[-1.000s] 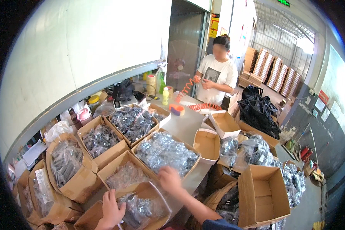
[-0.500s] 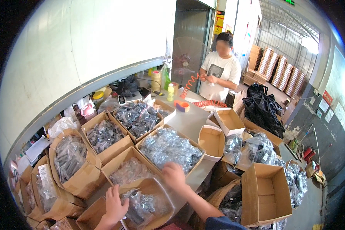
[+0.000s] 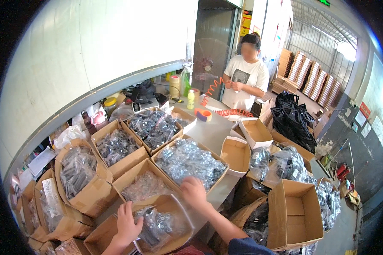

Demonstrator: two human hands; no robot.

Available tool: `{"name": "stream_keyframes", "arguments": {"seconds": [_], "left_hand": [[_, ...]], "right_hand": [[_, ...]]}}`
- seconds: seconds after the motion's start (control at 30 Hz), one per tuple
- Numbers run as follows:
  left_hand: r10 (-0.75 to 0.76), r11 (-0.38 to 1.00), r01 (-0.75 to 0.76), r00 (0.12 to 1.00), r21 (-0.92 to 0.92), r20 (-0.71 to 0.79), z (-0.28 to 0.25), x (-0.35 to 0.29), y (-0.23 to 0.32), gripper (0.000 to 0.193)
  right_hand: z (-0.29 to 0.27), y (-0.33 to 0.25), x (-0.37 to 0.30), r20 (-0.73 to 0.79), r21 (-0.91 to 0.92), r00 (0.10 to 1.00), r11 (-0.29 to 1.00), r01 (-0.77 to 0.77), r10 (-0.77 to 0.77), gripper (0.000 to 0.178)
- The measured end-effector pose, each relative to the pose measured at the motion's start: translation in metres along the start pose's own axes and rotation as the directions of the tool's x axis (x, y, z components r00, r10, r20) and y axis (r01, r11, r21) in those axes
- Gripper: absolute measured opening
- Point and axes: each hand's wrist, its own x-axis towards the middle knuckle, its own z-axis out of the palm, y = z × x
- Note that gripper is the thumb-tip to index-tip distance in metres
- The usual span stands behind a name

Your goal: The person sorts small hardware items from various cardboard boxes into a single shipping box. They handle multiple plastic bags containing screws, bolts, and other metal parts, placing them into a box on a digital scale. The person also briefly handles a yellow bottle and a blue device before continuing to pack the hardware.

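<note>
My left hand (image 3: 127, 223) rests with spread fingers on the rim of a near cardboard box (image 3: 174, 204), touching a clear plastic bag of small metal parts (image 3: 157, 223) inside it. My right hand (image 3: 194, 191) reaches over the near edge of a larger box full of clear packets of shiny hardware (image 3: 189, 161); its fingers curl down and I cannot see anything held in them. Another box of clear packets (image 3: 144, 185) lies between the two hands.
Several more open boxes of bagged parts (image 3: 115, 146) crowd the grey table (image 3: 212, 129). Empty cardboard boxes (image 3: 236, 155) stand at the right, a larger one (image 3: 293, 212) on the floor. A person in a white shirt (image 3: 244, 78) stands across the table beside an orange coiled hose (image 3: 225, 111).
The view has tilted slightly, so the table and boxes sit higher in the picture. Both my hands have stayed at the near boxes, the left one spreading over the bag.
</note>
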Motion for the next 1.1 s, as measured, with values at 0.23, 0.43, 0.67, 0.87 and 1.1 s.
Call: {"name": "stream_keyframes", "arguments": {"seconds": [0.23,0.43,0.67,0.87,1.1], "left_hand": [[-0.011,1.000,0.011,1.000,-0.006,0.008,-0.0010,-0.0007,-0.0005,0.072],[-0.006,1.000,0.006,1.000,-0.009,0.009,-0.0016,-0.0005,0.0004,0.072],[-0.010,1.000,0.011,1.000,0.010,-0.006,-0.0030,-0.0007,0.0035,0.071],[-0.027,1.000,0.027,1.000,-0.006,0.003,-0.0041,0.0001,0.0054,0.070],[-0.022,1.000,0.022,1.000,-0.010,0.007,-0.0041,0.0007,0.0040,0.069]], "right_hand": [[0.0035,0.0021,-0.0007,0.008,0.007,1.000,1.000,-0.004,0.004,0.009],[0.0023,0.0011,-0.0008,0.019,0.001,1.000,1.000,-0.013,0.012,0.009],[-0.0004,-0.0023,0.0006,0.032,-0.007,0.999,1.000,-0.021,0.021,0.009],[-0.0014,-0.0019,0.0010,0.027,-0.002,1.000,1.000,-0.014,0.014,0.009],[-0.0009,-0.0029,0.0015,0.016,0.010,1.000,1.000,-0.016,0.016,0.009]]}}
